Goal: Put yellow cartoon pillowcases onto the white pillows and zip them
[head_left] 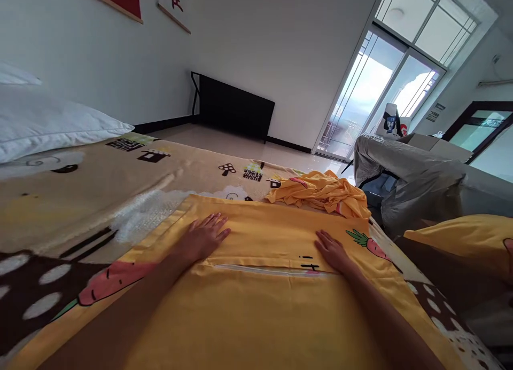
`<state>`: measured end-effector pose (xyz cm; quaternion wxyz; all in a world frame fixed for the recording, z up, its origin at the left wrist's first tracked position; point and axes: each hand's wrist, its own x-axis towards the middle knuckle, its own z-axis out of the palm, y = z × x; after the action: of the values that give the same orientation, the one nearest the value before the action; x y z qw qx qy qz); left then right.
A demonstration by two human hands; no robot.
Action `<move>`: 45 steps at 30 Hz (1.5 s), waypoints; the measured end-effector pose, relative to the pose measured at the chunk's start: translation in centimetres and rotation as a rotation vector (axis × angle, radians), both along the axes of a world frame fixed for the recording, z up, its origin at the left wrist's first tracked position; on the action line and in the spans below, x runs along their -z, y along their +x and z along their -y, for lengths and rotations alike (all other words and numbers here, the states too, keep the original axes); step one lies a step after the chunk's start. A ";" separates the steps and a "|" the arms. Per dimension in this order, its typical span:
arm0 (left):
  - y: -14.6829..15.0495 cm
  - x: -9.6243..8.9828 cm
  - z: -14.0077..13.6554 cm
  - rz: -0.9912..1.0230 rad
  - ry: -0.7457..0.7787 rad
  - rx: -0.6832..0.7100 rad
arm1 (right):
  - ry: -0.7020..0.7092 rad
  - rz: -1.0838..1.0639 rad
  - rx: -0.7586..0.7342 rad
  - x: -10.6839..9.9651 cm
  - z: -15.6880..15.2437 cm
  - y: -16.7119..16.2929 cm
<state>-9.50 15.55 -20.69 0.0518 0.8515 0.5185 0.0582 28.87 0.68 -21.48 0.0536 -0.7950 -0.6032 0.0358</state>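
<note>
A yellow cloth cover (256, 316) printed with carrots lies spread over the bed. A slit with a white strip, perhaps a zip (260, 271), runs across its middle, below a flat upper band. My left hand (206, 239) rests palm down on the left part of that band, fingers spread. On the right part, my right hand (332, 250) lies flat with its fingers stretched out, left of a printed carrot. Neither hand grasps anything. Just beyond the cover is a crumpled heap of yellow carrot-print cloth (320, 191).
A patterned blanket (132, 178) covers the bed, with a white pillow (60, 121) at the far left. Yellow fabric (465, 242) hangs or lies at the right. Beyond the bed are a black panel (234, 108) by the wall and furniture under plastic sheeting (420, 172).
</note>
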 end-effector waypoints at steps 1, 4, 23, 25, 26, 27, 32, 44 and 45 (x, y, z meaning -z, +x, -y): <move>0.0 0.0 0.0 -0.004 0.002 0.002 | 0.000 0.014 0.032 0.1 0.9 1.5; 0.0 0.1 -0.2 -0.017 0.011 0.005 | 0.012 0.060 0.096 0.4 3.8 5.7; -0.3 -0.8 0.1 0.127 0.078 -0.036 | 0.171 0.137 0.102 0.0 7.3 10.3; -0.9 -1.1 0.6 0.138 0.082 -0.034 | 0.188 0.150 0.094 -0.9 7.6 9.7; -1.4 -1.2 0.9 0.138 0.084 -0.028 | 0.199 0.159 0.094 -1.5 7.7 9.1; -2.0 -1.3 1.2 0.137 0.087 -0.024 | 0.210 0.167 0.090 -2.2 7.9 8.4; -4.2 -2.8 2.5 0.123 0.086 -0.085 | 0.174 0.150 -0.141 -5.2 8.2 0.9; 10.1 -6.2 8.1 0.003 -0.068 0.504 | 0.003 0.176 -0.634 -4.5 7.3 -13.7; 11.2 -5.8 8.3 -0.019 -0.099 0.548 | 0.030 0.168 -0.642 -3.9 7.4 -13.6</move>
<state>1.69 7.25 -14.85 0.1025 0.9569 0.2714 0.0087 15.27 -6.71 -17.54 0.0016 -0.5636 -0.8257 -0.0237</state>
